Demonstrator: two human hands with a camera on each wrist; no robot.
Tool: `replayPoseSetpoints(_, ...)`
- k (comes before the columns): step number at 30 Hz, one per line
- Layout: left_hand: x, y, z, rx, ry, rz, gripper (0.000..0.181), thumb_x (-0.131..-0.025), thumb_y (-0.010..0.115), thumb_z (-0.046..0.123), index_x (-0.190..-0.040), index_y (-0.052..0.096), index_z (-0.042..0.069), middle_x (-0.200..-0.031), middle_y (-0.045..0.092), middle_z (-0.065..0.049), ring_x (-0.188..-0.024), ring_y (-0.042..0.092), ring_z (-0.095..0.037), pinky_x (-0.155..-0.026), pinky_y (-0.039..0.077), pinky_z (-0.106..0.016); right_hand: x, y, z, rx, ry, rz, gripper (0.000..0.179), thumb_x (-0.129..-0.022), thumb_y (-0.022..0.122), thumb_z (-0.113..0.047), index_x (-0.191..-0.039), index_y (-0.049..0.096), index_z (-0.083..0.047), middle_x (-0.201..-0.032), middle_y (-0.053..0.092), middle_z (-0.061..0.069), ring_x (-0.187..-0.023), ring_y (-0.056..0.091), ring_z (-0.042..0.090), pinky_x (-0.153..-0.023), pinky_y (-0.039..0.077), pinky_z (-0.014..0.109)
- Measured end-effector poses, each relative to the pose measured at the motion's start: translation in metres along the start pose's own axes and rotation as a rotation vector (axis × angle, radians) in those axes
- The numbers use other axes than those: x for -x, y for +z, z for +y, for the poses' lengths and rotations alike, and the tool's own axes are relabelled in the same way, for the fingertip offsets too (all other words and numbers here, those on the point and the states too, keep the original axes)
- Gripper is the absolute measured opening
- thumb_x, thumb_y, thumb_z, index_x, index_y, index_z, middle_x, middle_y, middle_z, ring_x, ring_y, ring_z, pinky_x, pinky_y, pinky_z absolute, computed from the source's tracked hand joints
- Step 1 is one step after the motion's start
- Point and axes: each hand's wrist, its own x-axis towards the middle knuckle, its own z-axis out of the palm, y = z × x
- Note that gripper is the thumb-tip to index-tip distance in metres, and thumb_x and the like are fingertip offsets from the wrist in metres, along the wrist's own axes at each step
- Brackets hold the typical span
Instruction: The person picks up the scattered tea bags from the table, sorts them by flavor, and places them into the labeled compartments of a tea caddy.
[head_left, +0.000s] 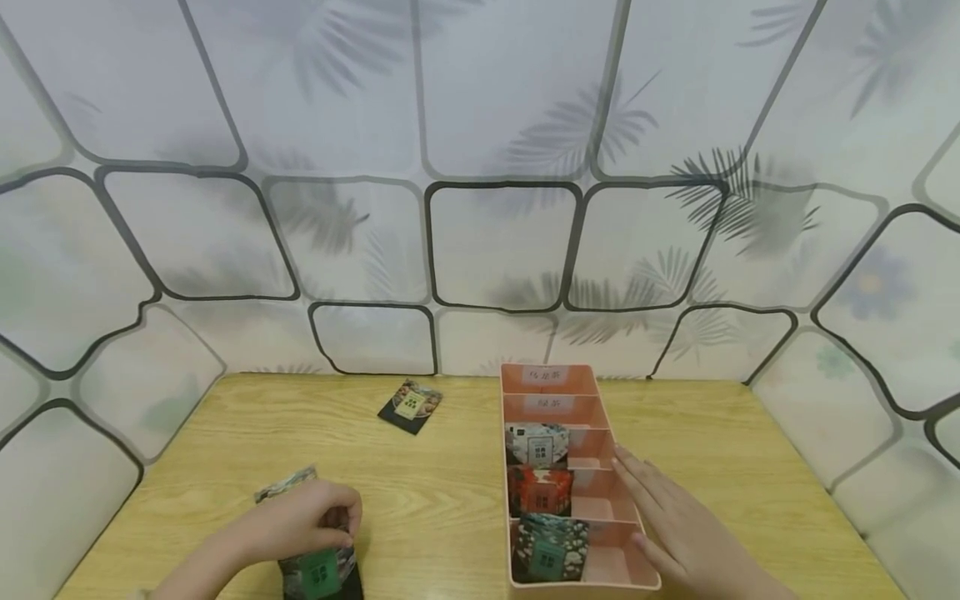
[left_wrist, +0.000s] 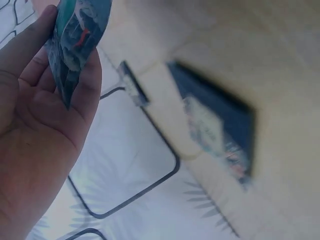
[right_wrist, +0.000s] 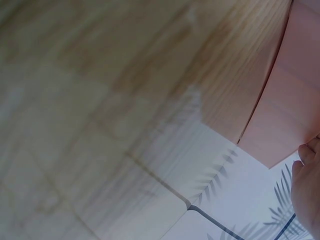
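My left hand (head_left: pixel 311 517) pinches a dark patterned packet with a green label (head_left: pixel 320 573) over the left of the table. The wrist partly covers that packet. In the left wrist view, thumb and fingers grip the packet (left_wrist: pixel 80 45) by its edges. My right hand (head_left: pixel 678 529) rests along the right wall of a long pink divided box (head_left: pixel 615 558), fingers extended. Inside the box, front to back, lie a green-labelled packet (head_left: pixel 551 550), a red packet (head_left: pixel 542 492) and a white-grey packet (head_left: pixel 538 447), each in its own compartment.
A dark packet with a yellow-green label (head_left: pixel 411 406) lies flat toward the back of the wooden table (head_left: pixel 442 508). The two rear compartments hold no packets and carry paper labels (head_left: pixel 545 375) with handwriting. Patterned cloth walls (head_left: pixel 502 242) enclose the table behind and at the sides.
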Motion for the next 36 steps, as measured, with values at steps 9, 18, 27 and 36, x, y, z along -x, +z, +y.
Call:
replayPoseSetpoints(9,-0.015,-0.029,0.026,-0.117,-0.021,0.105,0.008,-0.098,0.076,0.012,-0.093,0.07,0.011,-0.082,0.068,0.01,-0.069,0.058,0.003,-0.061,0.053,-0.023,0.0,-0.002,-0.001,-0.01,0.016,-0.02,0.075,-0.103,0.065,-0.032,-0.16,0.037,0.006,-0.169,0.037,0.024,-0.167,0.006,0.009,-0.131,0.003,0.015)
replayPoseSetpoints(18,-0.042,-0.047,0.042,-0.226,0.02,0.152,0.009,-0.098,0.076,0.014,-0.093,0.07,0.017,-0.083,0.067,0.009,-0.071,0.058,0.001,-0.063,0.052,-0.025,-0.002,-0.002,-0.001,-0.014,-0.009,0.003,0.071,-0.107,0.06,-0.036,-0.159,0.038,0.008,-0.167,0.039,0.025,-0.166,0.01,0.01,-0.131,0.004,0.016)
replayPoseSetpoints(27,-0.077,-0.055,0.059,-0.29,0.098,0.165,0.009,-0.098,0.077,0.012,-0.093,0.07,0.016,-0.086,0.068,0.006,-0.073,0.06,0.001,-0.066,0.055,-0.025,-0.003,-0.002,0.0,0.011,-0.019,0.031,0.071,-0.109,0.056,-0.039,-0.159,0.038,0.007,-0.17,0.037,0.021,-0.166,0.01,0.01,-0.131,0.003,0.016)
replayPoseSetpoints(36,-0.113,-0.063,0.077,-0.326,0.136,0.14,0.01,-0.098,0.077,0.012,-0.093,0.071,0.017,-0.087,0.071,0.006,-0.075,0.064,0.001,-0.07,0.057,-0.023,-0.002,-0.002,0.001,0.014,-0.013,0.01,0.072,-0.108,0.059,-0.038,-0.161,0.036,0.006,-0.172,0.034,0.019,-0.166,0.007,0.008,-0.131,0.002,0.015)
